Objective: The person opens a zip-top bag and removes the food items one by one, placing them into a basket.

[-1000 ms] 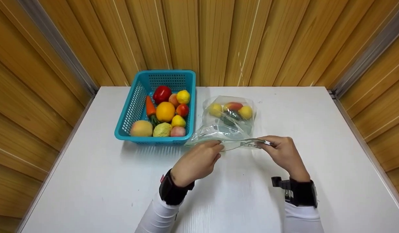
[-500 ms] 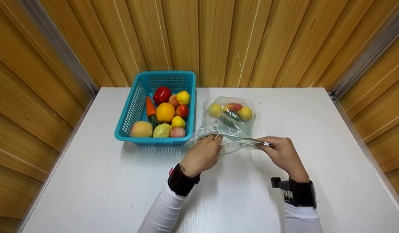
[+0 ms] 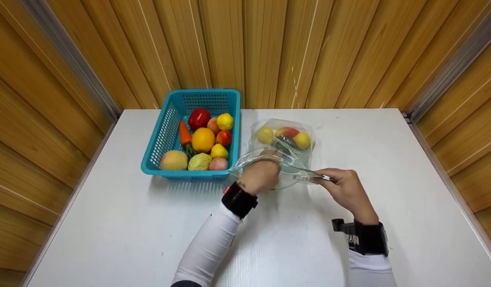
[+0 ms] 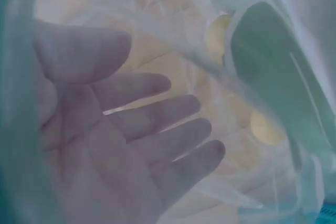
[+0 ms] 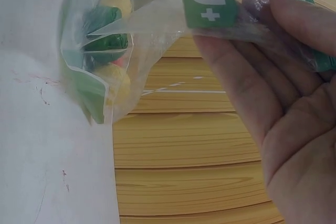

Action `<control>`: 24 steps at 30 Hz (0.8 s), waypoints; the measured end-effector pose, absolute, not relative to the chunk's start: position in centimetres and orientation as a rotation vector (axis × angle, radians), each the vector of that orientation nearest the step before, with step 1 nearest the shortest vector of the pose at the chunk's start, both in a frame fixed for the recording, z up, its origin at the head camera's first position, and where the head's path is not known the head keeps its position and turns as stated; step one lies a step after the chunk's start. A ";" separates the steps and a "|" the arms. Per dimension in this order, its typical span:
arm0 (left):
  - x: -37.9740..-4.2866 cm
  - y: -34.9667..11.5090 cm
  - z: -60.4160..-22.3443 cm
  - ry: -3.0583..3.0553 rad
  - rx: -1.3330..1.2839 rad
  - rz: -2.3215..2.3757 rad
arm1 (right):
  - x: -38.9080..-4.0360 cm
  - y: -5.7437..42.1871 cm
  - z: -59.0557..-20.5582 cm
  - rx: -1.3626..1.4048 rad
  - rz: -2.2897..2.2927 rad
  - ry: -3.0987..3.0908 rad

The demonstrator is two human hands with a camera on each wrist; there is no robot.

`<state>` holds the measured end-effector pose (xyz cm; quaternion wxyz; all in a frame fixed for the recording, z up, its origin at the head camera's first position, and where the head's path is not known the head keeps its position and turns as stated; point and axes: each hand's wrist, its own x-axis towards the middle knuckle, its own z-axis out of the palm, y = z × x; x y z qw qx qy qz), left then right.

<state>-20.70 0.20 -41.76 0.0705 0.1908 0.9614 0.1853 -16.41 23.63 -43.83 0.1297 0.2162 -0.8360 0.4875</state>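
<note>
A clear zip bag (image 3: 285, 124) lies on the table with its mouth toward me. Inside it are two yellow fruits, one of them a lemon-like fruit (image 3: 302, 140), a red-and-yellow mango (image 3: 287, 132) and dark green produce (image 3: 285, 144). My left hand (image 3: 262, 173) reaches through the mouth into the bag. In the left wrist view its fingers (image 4: 157, 119) are straight, seen through the plastic, and hold nothing. My right hand (image 3: 345, 191) pinches the bag's right rim between thumb and fingers; the right wrist view shows a green printed label (image 5: 210, 3) beside the fingers.
A blue plastic basket (image 3: 150, 139) stands left of the bag. It holds a red bell pepper (image 3: 199, 118), a carrot (image 3: 185, 133), an orange (image 3: 203, 140), a peach (image 3: 173, 160) and several other fruits. A wood-patterned wall (image 3: 269, 52) rises behind the white table (image 3: 150, 231).
My left hand has moved forward and right from the bag's rim into its mouth, which now gapes wider. My right hand keeps its hold on the rim, nearly still.
</note>
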 end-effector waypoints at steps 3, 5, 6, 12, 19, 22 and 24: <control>-22.2 0.9 -42.0 2.883 0.595 0.471 | -16.4 23.6 -43.8 0.614 1.421 -2.432; -23.0 1.2 -42.3 2.872 0.605 0.474 | -16.4 23.6 -43.8 0.606 1.414 -2.432; -23.3 1.4 -42.4 2.862 0.595 0.494 | -16.4 23.6 -43.8 0.603 1.409 -2.431; -24.8 2.5 -43.3 2.760 0.358 0.787 | -16.5 23.6 -43.8 0.613 1.415 -2.423; -25.8 3.7 -44.2 2.959 0.553 0.414 | -16.5 23.7 -44.0 0.622 1.428 -2.410; -25.9 4.0 -44.6 2.996 0.625 0.285 | -16.6 23.7 -44.1 0.631 1.431 -2.402; -25.9 4.1 -44.6 3.008 0.650 0.227 | -16.5 23.7 -44.1 0.636 1.423 -2.401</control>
